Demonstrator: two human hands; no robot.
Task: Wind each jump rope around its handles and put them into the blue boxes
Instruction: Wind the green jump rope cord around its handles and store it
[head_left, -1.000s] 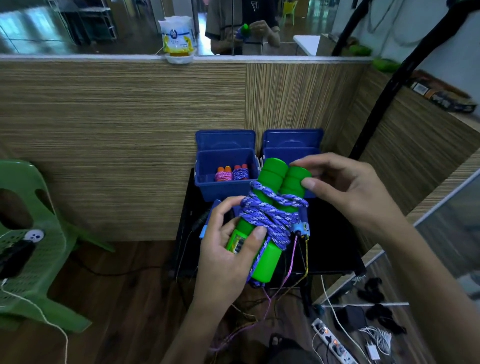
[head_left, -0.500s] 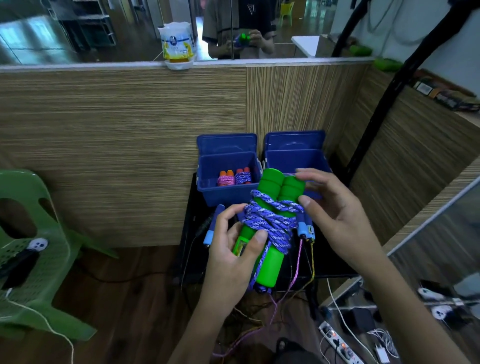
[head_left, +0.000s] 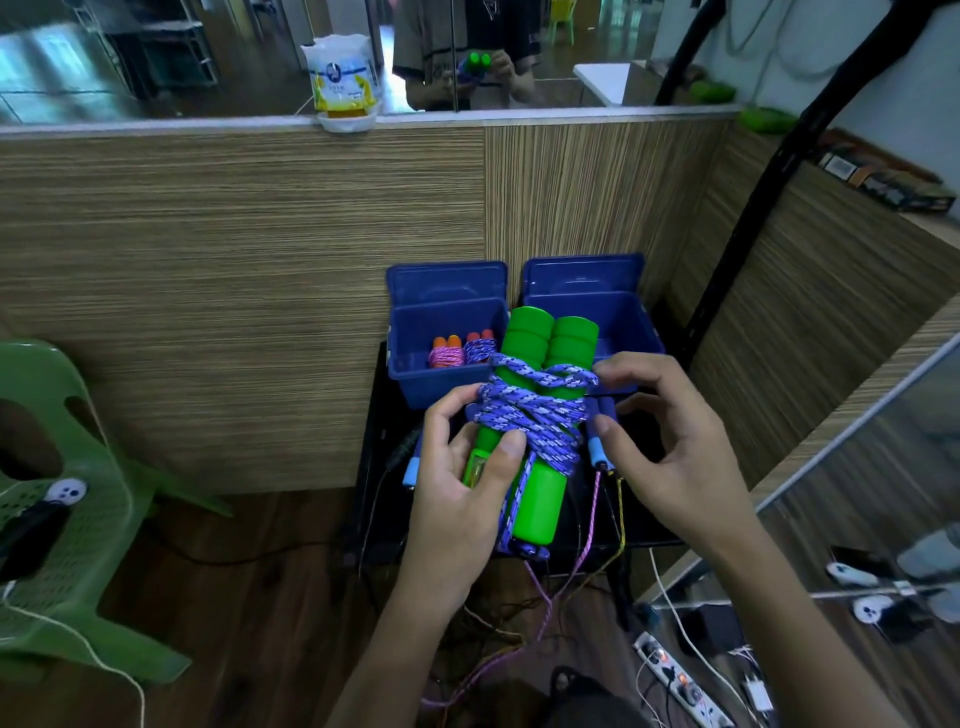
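Both hands (head_left: 457, 499) and forearms bare, no sleeves or jewellery

Smooth green plastic handles (head_left: 540, 364), woven purple-white braided rope (head_left: 524, 410), glossy blue plastic boxes (head_left: 623, 322), streaky wood-grain partition (head_left: 234, 260)
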